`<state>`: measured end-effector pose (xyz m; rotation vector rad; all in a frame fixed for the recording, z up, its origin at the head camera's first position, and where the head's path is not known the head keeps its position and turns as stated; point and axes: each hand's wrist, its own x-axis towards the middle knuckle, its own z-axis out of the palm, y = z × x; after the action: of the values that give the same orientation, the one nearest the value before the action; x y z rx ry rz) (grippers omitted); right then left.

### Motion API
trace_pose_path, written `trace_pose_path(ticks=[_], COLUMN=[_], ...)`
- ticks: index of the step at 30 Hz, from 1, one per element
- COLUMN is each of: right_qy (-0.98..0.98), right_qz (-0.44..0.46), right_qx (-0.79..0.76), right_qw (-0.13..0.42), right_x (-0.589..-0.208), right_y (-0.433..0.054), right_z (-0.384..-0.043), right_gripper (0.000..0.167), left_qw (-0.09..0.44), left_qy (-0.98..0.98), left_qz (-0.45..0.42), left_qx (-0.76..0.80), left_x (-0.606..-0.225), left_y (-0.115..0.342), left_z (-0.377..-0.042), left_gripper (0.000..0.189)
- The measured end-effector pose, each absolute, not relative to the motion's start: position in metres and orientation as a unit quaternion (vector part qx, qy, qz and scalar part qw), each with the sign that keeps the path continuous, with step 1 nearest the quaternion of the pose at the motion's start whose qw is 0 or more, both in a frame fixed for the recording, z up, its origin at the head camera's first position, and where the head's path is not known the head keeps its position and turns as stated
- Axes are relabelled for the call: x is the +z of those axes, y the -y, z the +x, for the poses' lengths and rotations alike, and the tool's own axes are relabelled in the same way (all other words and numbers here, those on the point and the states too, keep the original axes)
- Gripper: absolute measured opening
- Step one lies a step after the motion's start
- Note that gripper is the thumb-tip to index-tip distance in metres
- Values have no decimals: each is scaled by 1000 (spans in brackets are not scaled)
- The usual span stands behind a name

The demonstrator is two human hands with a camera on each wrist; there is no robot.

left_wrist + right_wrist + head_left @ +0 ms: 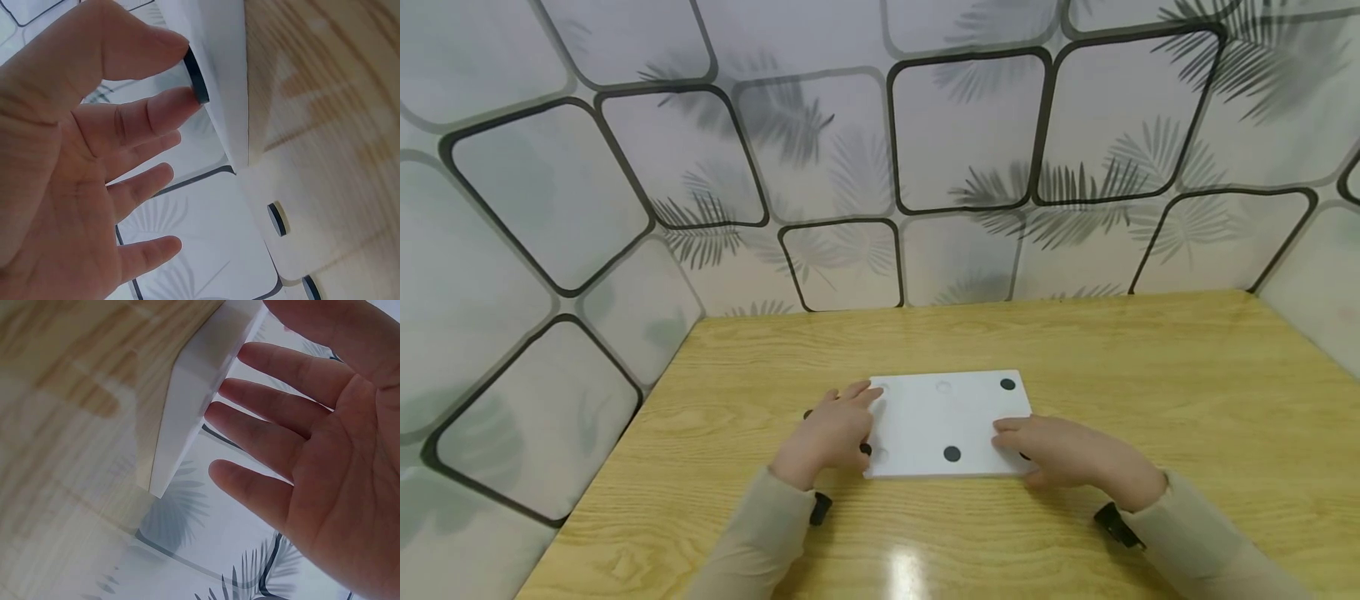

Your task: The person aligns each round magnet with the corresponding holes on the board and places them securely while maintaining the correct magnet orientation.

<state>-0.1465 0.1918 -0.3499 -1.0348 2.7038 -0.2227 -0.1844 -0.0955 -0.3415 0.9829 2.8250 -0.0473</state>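
Note:
A white board (936, 425) with shallow round recesses lies flat on the table. At its left end, my left hand (835, 429) pinches a black disc (196, 75) between thumb and index finger, right at the board's face near the front left recess (882, 456). The other left fingers are spread loosely. My right hand (1067, 450) is at the board's right end, its fingertips (219, 412) over the top face and loosely extended, holding nothing. Black discs sit at the back right (1007, 384) and front middle (952, 453); the front right disc (1024, 456) is partly hidden by the right hand.
Left of the board, loose black discs lie on the wooden table (715, 467), one disc (276, 219) and another disc (311, 287) showing in the left wrist view. Patterned fabric (970, 142) rises behind the table and at its sides.

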Motion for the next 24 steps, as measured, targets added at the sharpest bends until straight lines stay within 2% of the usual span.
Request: trace_pose_path(ticks=[24], right_qy=[-927], right_qz=[-344], right_qx=[-81], right_qw=[127], right_x=[-347], right_y=[-191], right_z=[-145], right_gripper=[46], left_qw=[82], left_qy=[-935], left_qz=[340], left_qx=[-51], left_x=[-347], left_y=[77], left_z=[-187], left_gripper=[29])
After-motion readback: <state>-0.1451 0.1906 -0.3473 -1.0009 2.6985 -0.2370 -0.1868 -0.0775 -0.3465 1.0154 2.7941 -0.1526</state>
